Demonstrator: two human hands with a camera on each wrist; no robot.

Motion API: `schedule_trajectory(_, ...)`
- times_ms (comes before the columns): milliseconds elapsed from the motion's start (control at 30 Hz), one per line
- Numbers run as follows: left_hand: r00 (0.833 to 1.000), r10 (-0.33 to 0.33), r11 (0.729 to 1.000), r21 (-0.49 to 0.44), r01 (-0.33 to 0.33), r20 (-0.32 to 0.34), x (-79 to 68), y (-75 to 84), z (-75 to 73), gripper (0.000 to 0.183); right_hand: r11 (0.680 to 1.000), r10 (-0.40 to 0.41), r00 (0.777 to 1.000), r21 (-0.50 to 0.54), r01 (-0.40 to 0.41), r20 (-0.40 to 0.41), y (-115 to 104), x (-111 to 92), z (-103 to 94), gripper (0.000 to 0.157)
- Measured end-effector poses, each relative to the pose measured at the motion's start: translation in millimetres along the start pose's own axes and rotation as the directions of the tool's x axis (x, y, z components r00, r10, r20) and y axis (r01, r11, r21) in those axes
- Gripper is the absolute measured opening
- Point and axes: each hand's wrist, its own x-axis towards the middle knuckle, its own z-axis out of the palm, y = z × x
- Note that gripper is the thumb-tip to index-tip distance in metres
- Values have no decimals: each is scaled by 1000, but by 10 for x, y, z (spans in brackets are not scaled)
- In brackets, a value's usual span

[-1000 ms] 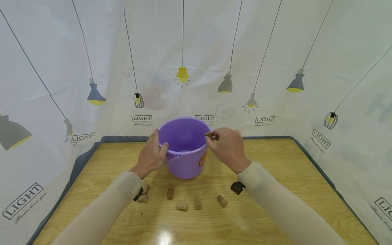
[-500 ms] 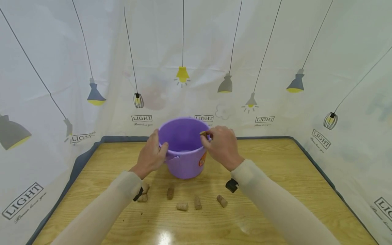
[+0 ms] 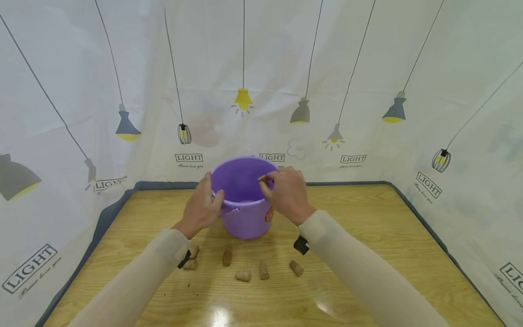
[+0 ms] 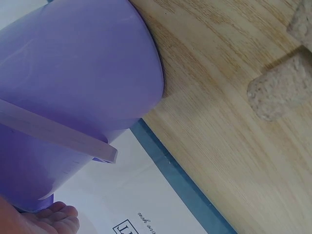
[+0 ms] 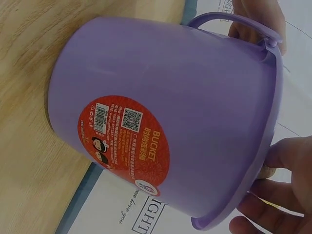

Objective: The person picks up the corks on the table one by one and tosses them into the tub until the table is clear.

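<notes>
A purple bucket [image 3: 245,222] stands tilted slightly on the wooden table, its mouth facing up and toward me. My left hand [image 3: 201,208] grips its left rim, thumb over the edge near the handle mount; only a few curled fingers of it show in the left wrist view. Between thumb and fingers my right hand [image 3: 290,193] pinches a cork [image 3: 263,180] over the right part of the bucket's mouth. In the right wrist view the bucket wall, with a red round label [image 5: 124,144], hides most of that cork [image 5: 265,172].
Several corks lie on the table [image 3: 359,236] in front of the bucket: a brown cork [image 3: 227,258], a pale cork [image 3: 243,275], an upright-lying cork [image 3: 263,270] and one cork [image 3: 296,268] farther right. More corks [image 3: 190,264] sit by my left wrist. A lamp-printed cloth [image 3: 355,68] surrounds the table.
My right hand has moved left, carrying the cork from the bucket's right rim to over its mouth. The left hand and the bucket have stayed in place.
</notes>
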Motion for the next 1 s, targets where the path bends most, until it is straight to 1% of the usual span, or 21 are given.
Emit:
schedule_trajectory(167, 1000, -3, 1000, 0, 3, -2, 0, -1, 1, 75, 1000, 7, 999, -28, -6, 33, -17, 13, 41, 22)
schedule_trajectory(367, 1000, -5, 1000, 1, 5, 1, 0, 1, -1, 76, 996, 9, 998, -85, -3, 62, -30, 17, 81, 19)
schedule_trajectory(467, 1000, 0, 1000, 2, 0, -2, 0, 3, -4, 77, 994, 18, 996, -112, -9, 83, -41, 16, 84, 21)
schedule_trajectory(600, 1000, 6, 1000, 3, -6, -4, -1, 8, -6, 77, 989, 39, 994, -144, -24, 103, -44, 8, 76, 30)
schedule_trajectory(833, 1000, 7, 1000, 1, -7, -6, 3, 14, 0, 76, 992, 37, 997, -124, -28, 71, -39, -26, 35, 34)
schedule_trajectory(1000, 1000, -3, 1000, 2, 3, 2, -3, 17, -2, 76, 994, 56, 996, -98, -49, 64, -45, -57, 11, 35)
